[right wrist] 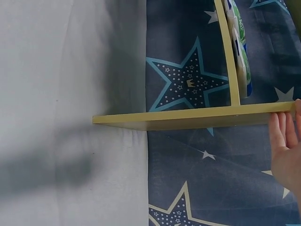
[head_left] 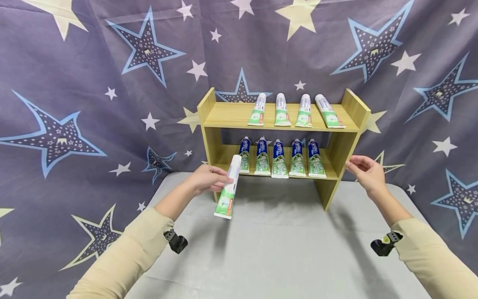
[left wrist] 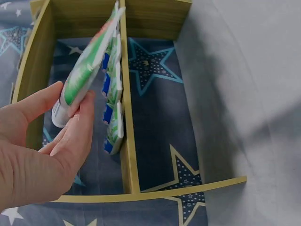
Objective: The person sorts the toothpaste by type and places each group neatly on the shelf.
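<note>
My left hand [head_left: 210,179] pinches a white-and-green toothpaste tube [head_left: 228,187] between thumb and fingers, in front of the left part of a wooden shelf [head_left: 276,129]. The tube's white cap points up and its flat green end down; in the left wrist view the tube [left wrist: 82,75] stands apart from the shelf boards. At the shelf's right side panel [right wrist: 178,117], my right hand [head_left: 367,174] grips the front edge with thumb and fingertips. In the right wrist view that hand [right wrist: 287,150] is partly cut off by the frame.
Several white-and-green toothpaste tubes [head_left: 281,110] lie on the upper board, toward its right. Several blue-and-green tubes [head_left: 279,160] lie in a row on the lower board. The shelf stands on a grey cloth surface [head_left: 276,249] before a star-patterned curtain [head_left: 112,149].
</note>
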The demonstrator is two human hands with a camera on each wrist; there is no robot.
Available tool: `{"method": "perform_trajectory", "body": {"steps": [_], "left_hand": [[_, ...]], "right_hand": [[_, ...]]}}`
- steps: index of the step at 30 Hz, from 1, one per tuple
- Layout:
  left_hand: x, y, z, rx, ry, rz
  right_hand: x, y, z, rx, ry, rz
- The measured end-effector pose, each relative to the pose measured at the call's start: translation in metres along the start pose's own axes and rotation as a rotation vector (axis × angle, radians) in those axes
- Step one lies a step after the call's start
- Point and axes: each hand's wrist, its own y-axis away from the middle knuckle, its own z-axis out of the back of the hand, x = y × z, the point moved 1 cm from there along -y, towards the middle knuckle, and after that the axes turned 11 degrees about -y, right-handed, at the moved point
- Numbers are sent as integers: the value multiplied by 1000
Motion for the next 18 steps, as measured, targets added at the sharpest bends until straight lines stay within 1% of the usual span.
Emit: {"method": "perform_trajectory", "body": {"steps": [5, 9, 14, 18], "left_hand": [[-8, -1, 1, 61, 94, 29], [-12, -4, 1, 80, 141, 53], [-18, -3, 3, 86, 152, 81], [-29, 2, 5, 85, 142, 93]], "right_hand": [[-1, 0, -1, -2, -11, 16], [0, 1, -2, -8, -2, 15], [0, 2, -3, -6, -13, 7], [0, 2, -2, 2, -26, 18]]}}
